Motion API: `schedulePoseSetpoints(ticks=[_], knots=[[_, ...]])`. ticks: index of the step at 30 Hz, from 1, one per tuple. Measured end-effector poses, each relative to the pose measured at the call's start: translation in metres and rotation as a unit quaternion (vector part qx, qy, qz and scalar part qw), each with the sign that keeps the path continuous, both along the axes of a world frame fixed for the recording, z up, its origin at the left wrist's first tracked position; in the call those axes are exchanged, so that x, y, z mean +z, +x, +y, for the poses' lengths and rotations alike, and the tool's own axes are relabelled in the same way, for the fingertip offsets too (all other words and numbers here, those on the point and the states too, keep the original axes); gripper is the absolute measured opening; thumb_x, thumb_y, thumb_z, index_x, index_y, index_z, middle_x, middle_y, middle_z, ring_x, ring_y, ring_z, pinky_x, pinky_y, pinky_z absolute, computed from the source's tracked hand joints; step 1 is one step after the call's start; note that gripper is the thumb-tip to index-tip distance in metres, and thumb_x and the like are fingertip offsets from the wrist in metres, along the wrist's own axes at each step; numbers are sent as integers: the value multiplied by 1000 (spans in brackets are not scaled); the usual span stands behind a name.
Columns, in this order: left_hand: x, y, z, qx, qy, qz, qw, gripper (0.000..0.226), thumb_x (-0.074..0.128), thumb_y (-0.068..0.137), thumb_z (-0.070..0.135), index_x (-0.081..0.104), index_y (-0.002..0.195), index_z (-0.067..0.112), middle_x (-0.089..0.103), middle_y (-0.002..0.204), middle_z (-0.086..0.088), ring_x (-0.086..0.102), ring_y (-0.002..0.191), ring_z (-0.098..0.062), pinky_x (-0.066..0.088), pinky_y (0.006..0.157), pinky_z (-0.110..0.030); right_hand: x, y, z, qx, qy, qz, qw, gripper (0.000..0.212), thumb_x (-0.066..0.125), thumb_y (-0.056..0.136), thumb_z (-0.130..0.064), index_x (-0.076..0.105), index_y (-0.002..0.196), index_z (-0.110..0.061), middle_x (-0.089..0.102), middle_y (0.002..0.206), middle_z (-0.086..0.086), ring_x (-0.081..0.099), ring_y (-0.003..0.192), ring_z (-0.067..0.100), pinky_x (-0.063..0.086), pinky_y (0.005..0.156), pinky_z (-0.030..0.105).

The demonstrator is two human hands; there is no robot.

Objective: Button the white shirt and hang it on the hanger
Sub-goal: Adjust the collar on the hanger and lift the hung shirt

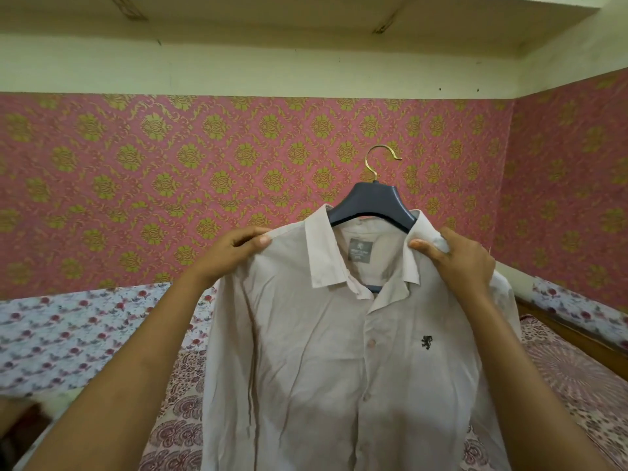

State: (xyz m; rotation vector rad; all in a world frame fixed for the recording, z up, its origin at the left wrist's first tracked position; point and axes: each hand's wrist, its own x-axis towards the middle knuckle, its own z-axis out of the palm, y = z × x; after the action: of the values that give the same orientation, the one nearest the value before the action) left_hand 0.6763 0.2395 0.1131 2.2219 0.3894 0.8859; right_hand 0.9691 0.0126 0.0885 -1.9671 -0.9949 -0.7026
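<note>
the buttoned white shirt (323,351) hangs on the dark hanger (373,205), held up above the bed (85,334). left hand (234,249) and right hand (458,256) each pinch a shoulder beside the collar. hanging looks nearly done; next likely needs squaring the shoulders.

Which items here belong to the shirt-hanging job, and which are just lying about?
Job: white shirt, draped on the hanger; left hand and right hand, each gripping a shirt shoulder.
Lying about: floral sheet; maroon-patterned bedspread; pink wallpaper; overhead shelf.
</note>
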Motion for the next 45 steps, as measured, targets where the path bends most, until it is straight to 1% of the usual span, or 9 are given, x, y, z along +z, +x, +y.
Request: schedulePoseSetpoints(ticks=[5, 11, 17, 23, 28, 32, 35, 39, 45], knots=[[-1, 0, -2, 48, -30, -90, 994, 2, 74, 76, 30, 74, 78, 31, 73, 81, 13, 66, 81, -2, 50, 71, -18, -2, -3, 0, 0, 17, -2, 1000, 62, 46, 62, -78, 24, 56, -20, 49, 60, 10, 51, 63, 33, 30, 56, 34], [4, 0, -6, 57, -41, -140, 988, 38, 63, 85, 8, 73, 65, 38, 70, 68, 19, 63, 68, 7, 48, 60, -8, -8, 0, 3, -13, 47, -47, 998, 75, 9, 54, -95, 20, 55, -21, 43, 54, 7, 38, 50, 25, 23, 49, 29], [-7, -21, -1, 79, -24, 13, 997, 23, 69, 80, 17, 66, 100, 29, 67, 102, 6, 60, 95, -6, 48, 75, -19, -12, 7, -4, -46, 48, -41, 997, 88, 9, 53, -96, 36, 60, -12, 56, 60, 19, 38, 51, 24, 26, 51, 32], [-22, -15, -3, 168, 2, -25, 986, 14, 71, 79, 12, 63, 88, 20, 62, 83, 1, 57, 76, -10, 46, 65, -18, -15, 7, -7, -59, 21, -32, 998, 94, 5, 48, -97, 40, 65, -12, 61, 70, 22, 55, 64, 37, 31, 55, 34], [-8, -22, -3, 147, 5, 40, 988, 8, 62, 86, 9, 64, 81, 15, 60, 76, 3, 54, 70, -7, 45, 61, -14, -11, 12, -14, -58, 21, -49, 997, 90, 6, 52, -96, 37, 63, -13, 60, 66, 24, 54, 60, 39, 28, 55, 35], [-1, -25, 9, 156, 11, 131, 979, 9, 57, 91, 11, 66, 87, 13, 65, 91, -1, 60, 90, -18, 47, 84, -34, -11, 11, -16, -41, 22, -52, 998, 86, 6, 50, -97, 32, 59, -15, 59, 63, 22, 54, 58, 38, 29, 55, 35], [-1, -7, 5, 206, 92, 208, 952, 23, 53, 92, 7, 61, 113, 5, 62, 117, -13, 56, 108, -28, 44, 91, -39, -13, 12, -15, -36, 20, -58, 998, 80, 6, 51, -98, 26, 56, -20, 58, 60, 22, 52, 55, 37, 29, 53, 36], [7, 21, -35, 113, 83, 51, 989, 35, 54, 93, 25, 54, 127, 17, 55, 121, 5, 51, 109, -12, 39, 94, -28, -12, 9, -10, -34, 21, -66, 997, 84, 6, 52, -97, 31, 59, -17, 58, 60, 20, 47, 51, 32, 26, 53, 33], [6, 69, -45, 62, 128, 16, 990, 60, 56, 62, 74, 58, 109, 38, 65, 95, 11, 60, 86, -9, 47, 73, -33, -2, -8, -4, -32, 2, -68, 997, 77, 24, 54, -89, 39, 66, -14, 54, 61, 12, 38, 55, 23, 26, 57, 33]])
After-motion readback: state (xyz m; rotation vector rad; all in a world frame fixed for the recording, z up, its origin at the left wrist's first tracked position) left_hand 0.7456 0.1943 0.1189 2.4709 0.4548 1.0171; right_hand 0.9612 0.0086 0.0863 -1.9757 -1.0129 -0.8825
